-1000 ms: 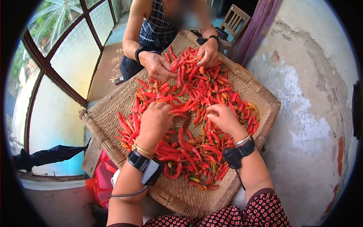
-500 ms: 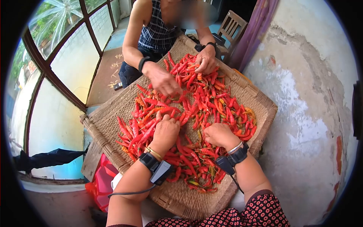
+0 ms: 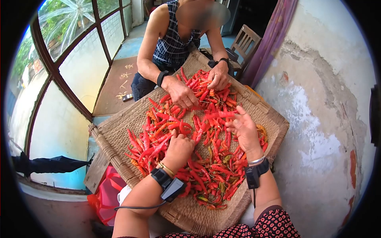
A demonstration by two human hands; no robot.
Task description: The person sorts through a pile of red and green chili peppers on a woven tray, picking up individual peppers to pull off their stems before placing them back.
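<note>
Red chili peppers [image 3: 200,178], some orange or greenish, lie spread over a square woven tray [image 3: 115,123]. My left hand [image 3: 179,150] is closed among them on the left side, its curled fingertips on a red chili; the exact grip is partly hidden. Over the right part of the heap my right hand [image 3: 244,131] is raised, palm turned inward and fingers apart. A motion-blurred red chili pepper [image 3: 219,115] is at its fingertips, seemingly loose from them. Both my wrists carry bangles and black strapped devices.
Across the tray a person's two hands [image 3: 181,92] work in the far end of the heap. A wooden chair [image 3: 246,41] stands behind. Windows and a dark folded umbrella [image 3: 57,164] are at left, a pink bag [image 3: 109,194] below. A peeling wall [image 3: 309,111] rises at right.
My right hand has lifted up and away from the lower middle of the heap, and its fingers have opened. My left hand has shifted slightly right. The other person's left-side hand has moved slightly right.
</note>
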